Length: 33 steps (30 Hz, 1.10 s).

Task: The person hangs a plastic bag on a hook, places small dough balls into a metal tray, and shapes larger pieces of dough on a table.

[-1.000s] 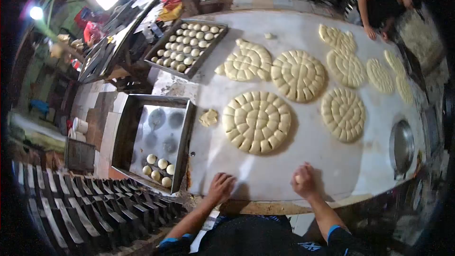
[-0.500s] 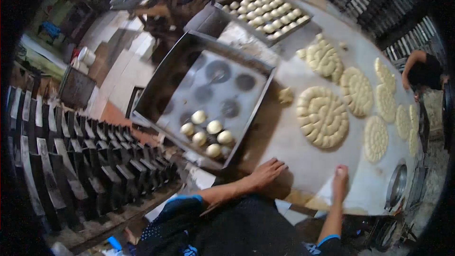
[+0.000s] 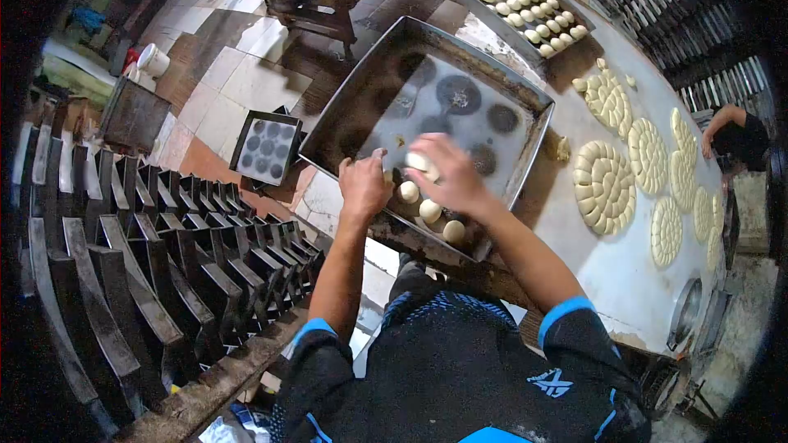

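A deep metal baking tray point(image 3: 538, 148) with dark round marks on its base lies in front of me. Dough balls point(image 3: 429, 211) sit along its near side. My right hand point(image 3: 453, 180) reaches over the tray, its fingers curved around a pale dough ball point(image 3: 419, 162). At the near left rim, my left hand point(image 3: 364, 187) is closed with bent fingers. Whatever that hand grips, if anything, is hidden; a dough ball shows partly beside its fingertips.
Scored round dough pieces point(image 3: 605, 187) lie on the table point(image 3: 566, 279) to the right. A second tray point(image 3: 525, 12) holds rows of dough balls. A small dark tray point(image 3: 267, 148) is left; stacked metal moulds point(image 3: 148, 279) fill the lower left. Another person's arm point(image 3: 722, 125) shows far right.
Both hands have moved from the table's near edge up and left to the baking tray. My right hand has taken hold of a dough ball. The view has shifted left.
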Motion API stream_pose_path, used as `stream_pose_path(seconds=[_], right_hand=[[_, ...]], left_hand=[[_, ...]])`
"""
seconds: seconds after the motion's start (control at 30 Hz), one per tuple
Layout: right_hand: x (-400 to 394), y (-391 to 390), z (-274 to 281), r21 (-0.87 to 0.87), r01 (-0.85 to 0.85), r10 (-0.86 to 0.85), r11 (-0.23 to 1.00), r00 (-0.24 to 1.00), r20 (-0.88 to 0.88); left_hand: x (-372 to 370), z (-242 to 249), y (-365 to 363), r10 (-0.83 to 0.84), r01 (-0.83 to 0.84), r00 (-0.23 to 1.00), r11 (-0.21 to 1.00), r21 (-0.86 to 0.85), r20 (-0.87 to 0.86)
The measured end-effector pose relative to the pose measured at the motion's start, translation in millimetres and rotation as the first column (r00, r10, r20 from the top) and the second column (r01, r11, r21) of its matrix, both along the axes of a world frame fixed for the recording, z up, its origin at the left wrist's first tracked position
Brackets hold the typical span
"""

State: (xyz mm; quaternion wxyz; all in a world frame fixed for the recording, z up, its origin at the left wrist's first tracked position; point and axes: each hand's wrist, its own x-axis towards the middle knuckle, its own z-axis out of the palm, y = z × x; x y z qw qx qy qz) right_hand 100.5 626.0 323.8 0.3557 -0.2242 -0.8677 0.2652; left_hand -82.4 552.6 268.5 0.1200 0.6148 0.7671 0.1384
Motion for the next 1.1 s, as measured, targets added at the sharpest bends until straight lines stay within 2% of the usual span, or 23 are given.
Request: stream_pose_path(seconds=[0.03, 0.1, 0.17, 0.2, 0.23, 0.27, 0.3, 0.33, 0.37, 0.4, 0.47, 0.5, 0.53, 0.57, 0.6, 0.63, 0.67, 0.7, 0.73, 0.77, 0.87, 1.0, 1.1], right_hand=[[-17, 8, -22, -0.073, -0.055, 0.063, 0.996, 0.991, 0.118], [-24, 8, -42, 0.213, -0.060, -0.033, 0.975, 0.912, 0.409], [4, -3, -51, 0.062, 0.000, -0.021, 0.998, 0.945, 0.328], [31, -10, -44, 0.040, 0.043, -0.050, 0.998, 0.978, 0.203], [62, -14, -34, 0.110, 0.112, -0.120, 0.988, 0.990, 0.076], [99, -18, -29, 0.117, 0.228, -0.229, 0.967, 0.973, 0.000], [142, -26, -25, 0.090, 0.415, -0.414, 0.905, 0.910, -0.031], [185, -28, -29, 0.158, 0.569, -0.568, 0.807, 0.821, -0.053], [230, -39, -41, 0.040, 0.721, -0.720, 0.692, 0.693, -0.026], [278, -47, -53, 0.037, 0.826, -0.827, 0.563, 0.561, 0.048], [350, -66, -74, -0.163, 0.931, -0.938, 0.327, 0.341, 0.066], [389, -76, -92, -0.117, 0.957, -0.954, 0.265, 0.278, 0.112], [418, -89, -99, -0.068, 0.969, -0.964, 0.237, 0.244, 0.107], [446, -104, -105, -0.008, 0.974, -0.967, 0.228, 0.227, 0.116], [470, -119, -111, 0.047, 0.974, -0.969, 0.220, 0.212, 0.127], [489, -133, -116, -0.016, 0.982, -0.974, 0.188, 0.189, 0.123], [502, -144, -117, -0.086, 0.984, -0.979, 0.157, 0.166, 0.116], [516, -156, -117, -0.122, 0.982, -0.969, 0.146, 0.166, 0.182], [527, -164, -119, -0.075, 0.982, -0.972, 0.173, 0.182, 0.149], [538, -167, -121, -0.017, 0.980, -0.972, 0.199, 0.200, 0.120], [540, -157, -124, -0.057, 0.992, -0.991, 0.116, 0.119, 0.068], [543, -151, -101, -0.141, 0.984, -0.977, 0.113, 0.136, 0.163], [541, -154, -113, -0.187, 0.981, -0.984, 0.054, 0.084, 0.156]], left_hand=[[-2, -4, -1, -0.009, 0.009, 1.000, 1.000, 0.008, -0.007], [-8, -2, -1, -0.052, 0.050, 0.997, 0.998, -0.035, -0.056], [-13, 17, -5, -0.132, 0.132, 0.991, 0.988, -0.079, 0.000], [-15, 12, -7, -0.127, 0.121, 0.986, 0.991, 0.061, 0.111], [-8, 28, -3, -0.079, 0.075, 0.992, 0.996, 0.038, 0.103], [3, 32, 0, -0.041, 0.020, 0.991, 0.987, 0.161, 0.125], [14, 26, 10, 0.008, -0.025, 0.997, 0.977, 0.212, 0.081], [41, 35, 26, 0.016, -0.056, 0.985, 0.971, 0.232, 0.172], [75, 46, 40, 0.030, -0.096, 0.964, 0.965, 0.243, 0.262], [114, 52, 63, -0.147, 0.025, 0.935, 0.935, 0.353, 0.322], [206, 75, 108, -0.407, 0.280, 0.749, 0.910, 0.307, 0.523], [245, 66, 140, -0.550, 0.486, 0.556, 0.823, 0.293, 0.623], [284, 65, 169, -0.418, 0.632, 0.316, 0.763, 0.139, 0.852], [319, 46, 212, -0.316, 0.754, 0.219, 0.655, 0.046, 0.923], [345, 13, 262, -0.125, 0.768, -0.026, 0.633, 0.100, 0.992], [384, -4, 299, -0.052, 0.591, 0.095, 0.806, -0.015, 0.994], [395, -60, 361, 0.028, 0.475, 0.094, 0.877, -0.070, 0.995], [405, -97, 412, 0.165, 0.320, 0.360, 0.903, -0.288, 0.918], [414, -143, 462, 0.101, 0.064, 0.739, 0.973, -0.219, 0.666], [440, -133, 471, 0.144, -0.055, 0.873, 0.978, -0.199, 0.467], [503, -82, 469, 0.121, -0.067, 0.965, 0.972, -0.227, 0.232], [517, -83, 474, 0.006, 0.004, 0.999, 0.968, -0.251, 0.037], [501, -94, 458, -0.164, 0.110, 0.971, 0.953, -0.284, -0.175]])
